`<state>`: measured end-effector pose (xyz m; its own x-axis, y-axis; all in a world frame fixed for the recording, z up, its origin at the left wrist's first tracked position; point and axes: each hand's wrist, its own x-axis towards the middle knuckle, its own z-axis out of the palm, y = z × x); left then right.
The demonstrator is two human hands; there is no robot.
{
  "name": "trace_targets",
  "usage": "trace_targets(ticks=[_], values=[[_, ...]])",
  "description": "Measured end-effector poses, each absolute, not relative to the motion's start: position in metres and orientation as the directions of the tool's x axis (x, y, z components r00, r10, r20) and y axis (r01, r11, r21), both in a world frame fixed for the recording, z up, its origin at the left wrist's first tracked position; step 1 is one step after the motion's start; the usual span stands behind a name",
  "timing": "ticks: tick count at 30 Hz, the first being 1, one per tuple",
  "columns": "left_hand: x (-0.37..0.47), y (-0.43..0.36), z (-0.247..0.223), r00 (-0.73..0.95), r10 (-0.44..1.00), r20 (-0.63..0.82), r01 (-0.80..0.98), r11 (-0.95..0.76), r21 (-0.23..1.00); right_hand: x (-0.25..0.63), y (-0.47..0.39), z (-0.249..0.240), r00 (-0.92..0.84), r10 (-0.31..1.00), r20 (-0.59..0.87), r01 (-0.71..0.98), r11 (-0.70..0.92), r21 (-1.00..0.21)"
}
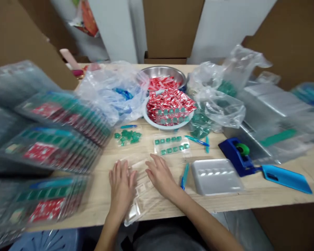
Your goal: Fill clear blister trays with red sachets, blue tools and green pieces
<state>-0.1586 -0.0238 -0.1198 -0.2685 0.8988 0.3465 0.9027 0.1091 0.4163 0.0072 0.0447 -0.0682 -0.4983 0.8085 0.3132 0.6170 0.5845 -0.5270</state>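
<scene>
A clear moulded plastic tray [133,210] lies at the front of the wooden table, partly covered by my hands. My left hand [122,184] rests flat on its left side with the fingers stretched out. Over its right side lies my right hand [161,173], fingers spread and bent a little. Just beyond is a second clear tray [159,147] with two rows of square green pieces. Loose green pieces [128,137] sit in a small pile behind my left hand. A blue pen-like stick [184,177] lies right of my right hand.
Filled clear packs [45,151] stand stacked at left, blurred. Behind are a pale bowl [149,120] of red packets, a steel bowl [183,77] of red sticks and plastic bags [112,87]. At right are a grey tray [217,183], a blue tape dispenser [232,158] and a flat blue object [289,178].
</scene>
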Motion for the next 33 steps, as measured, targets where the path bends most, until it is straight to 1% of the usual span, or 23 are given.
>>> trace_targets(ticks=[3,6,8,10,13,16,18,20,23,26,30,33], values=[[-0.167,-0.029,-0.117,-0.271,0.877,0.396,0.876,0.054,0.479,0.041,0.070,-0.035,-0.460,0.805,0.375,0.622,0.594,-0.511],[-0.173,-0.028,-0.100,-0.300,0.863,0.407,0.816,0.011,0.578,0.083,0.102,0.000,-0.365,0.823,0.436,0.640,0.562,-0.524],[-0.174,-0.011,-0.080,-0.298,0.872,0.387,0.757,-0.031,0.652,0.102,0.115,0.017,-0.275,0.834,0.479,0.613,0.535,-0.581],[-0.172,0.024,-0.054,-0.245,0.889,0.387,0.706,-0.110,0.699,0.110,0.116,0.024,-0.243,0.830,0.502,0.560,0.542,-0.626],[-0.165,0.107,-0.013,-0.172,0.906,0.387,0.689,-0.170,0.705,0.105,0.097,0.020,-0.304,0.800,0.517,0.498,0.597,-0.629],[-0.145,0.200,0.018,-0.069,0.958,0.277,0.677,-0.159,0.718,0.097,0.070,0.005,-0.396,0.755,0.523,0.499,0.655,-0.568],[-0.126,0.252,0.028,-0.047,0.973,0.226,0.688,-0.132,0.714,0.096,0.056,-0.003,-0.410,0.750,0.520,0.506,0.661,-0.554],[-0.105,0.290,0.029,-0.080,0.978,0.191,0.707,-0.080,0.703,0.098,0.046,-0.010,-0.396,0.768,0.503,0.508,0.640,-0.577],[-0.078,0.323,0.018,-0.177,0.971,0.164,0.714,0.012,0.700,0.107,0.039,-0.019,-0.364,0.787,0.499,0.506,0.617,-0.604],[-0.065,0.336,0.006,-0.252,0.955,0.156,0.691,0.065,0.720,0.118,0.037,-0.028,-0.346,0.796,0.497,0.520,0.604,-0.604],[-0.072,0.344,0.000,-0.311,0.938,0.155,0.624,0.078,0.778,0.127,0.037,-0.036,-0.331,0.805,0.492,0.532,0.590,-0.607],[-0.088,0.347,0.006,-0.372,0.906,0.200,0.554,0.044,0.832,0.127,0.036,-0.037,-0.325,0.802,0.501,0.515,0.595,-0.617]])
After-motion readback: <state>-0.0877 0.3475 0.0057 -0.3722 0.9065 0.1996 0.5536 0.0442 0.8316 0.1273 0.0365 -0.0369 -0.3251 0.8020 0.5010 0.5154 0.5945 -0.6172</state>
